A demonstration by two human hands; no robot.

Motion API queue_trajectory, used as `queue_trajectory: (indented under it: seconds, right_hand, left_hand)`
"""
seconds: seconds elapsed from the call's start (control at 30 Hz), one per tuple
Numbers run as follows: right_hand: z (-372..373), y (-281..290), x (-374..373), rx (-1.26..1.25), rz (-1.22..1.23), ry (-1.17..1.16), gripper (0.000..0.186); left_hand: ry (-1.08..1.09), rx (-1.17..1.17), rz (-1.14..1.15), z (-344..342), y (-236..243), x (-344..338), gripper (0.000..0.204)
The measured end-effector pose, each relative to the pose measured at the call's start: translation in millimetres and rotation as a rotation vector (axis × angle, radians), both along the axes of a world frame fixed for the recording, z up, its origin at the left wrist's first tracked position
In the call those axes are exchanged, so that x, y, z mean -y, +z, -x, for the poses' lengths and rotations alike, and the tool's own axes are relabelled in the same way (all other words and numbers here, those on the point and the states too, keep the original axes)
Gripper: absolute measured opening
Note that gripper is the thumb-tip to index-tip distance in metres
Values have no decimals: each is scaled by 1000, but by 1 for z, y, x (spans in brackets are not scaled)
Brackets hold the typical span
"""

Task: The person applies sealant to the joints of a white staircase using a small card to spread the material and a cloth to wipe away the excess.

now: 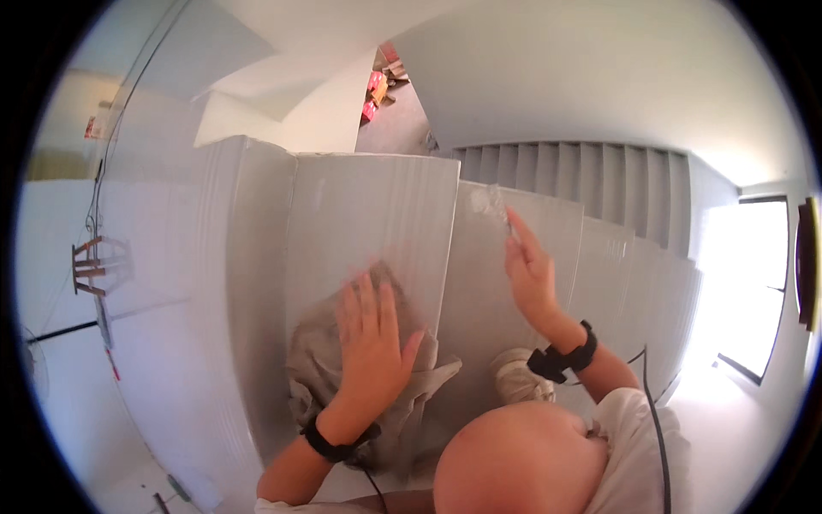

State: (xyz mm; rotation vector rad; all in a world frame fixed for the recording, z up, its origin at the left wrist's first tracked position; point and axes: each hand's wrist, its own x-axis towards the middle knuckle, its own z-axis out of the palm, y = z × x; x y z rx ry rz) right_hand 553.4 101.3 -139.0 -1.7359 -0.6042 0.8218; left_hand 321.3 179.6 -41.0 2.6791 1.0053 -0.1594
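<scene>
My left hand [370, 347] lies flat with stretched fingers over a crumpled grey-brown cloth [312, 364] on a glossy grey stair step [368, 206]. Its fingertips reach the cloth's far edge. To the right, my right hand [533, 278] is closed around the thin handle of a small tool with a pale, see-through-looking head [488, 203]. That head is over the neighbouring step [479, 283]; whether it touches the surface, I cannot tell. Blur and glare hide the tool's exact kind. Both wrists wear black bands.
A beige shoe [520, 377] and my bare knee [522, 454] are close below my right hand. More grey steps [591, 176] run off to the right, near a bright window [753, 283]. A dark cable [655, 411] hangs beside my right arm. A brown stool [90, 267] stands far left.
</scene>
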Motion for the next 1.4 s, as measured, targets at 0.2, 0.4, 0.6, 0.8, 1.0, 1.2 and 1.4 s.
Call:
queue_trajectory:
  seconds: [0.2, 0.4, 0.6, 0.8, 1.0, 1.2, 1.4]
  right_hand:
    - [2, -16, 1, -251, -221, -202, 48]
    - [-13, -12, 3, -358, -195, -267, 47]
    - [-12, -18, -1, -364, -190, -202, 46]
    - [0, -13, -3, -367, -171, -190, 45]
    - [14, -9, 5, -190, -153, -123, 47]
    - [5, -2, 7, -156, -149, -129, 48]
    - [10, -16, 6, -202, -97, -11, 48]
  left_hand:
    - [-69, -27, 114, 20, -33, 8, 89]
    - [-49, 64, -73, -71, -49, -23, 89]
    - [-77, 201, -293, -118, -75, -84, 83]
    - [-2, 112, -335, -163, -78, -117, 78]
    - [-4, 263, -328, -154, -91, -107, 72]
    - [-91, 193, -239, -100, -75, -48, 73]
    - [-95, 99, -47, -33, -48, 8, 72]
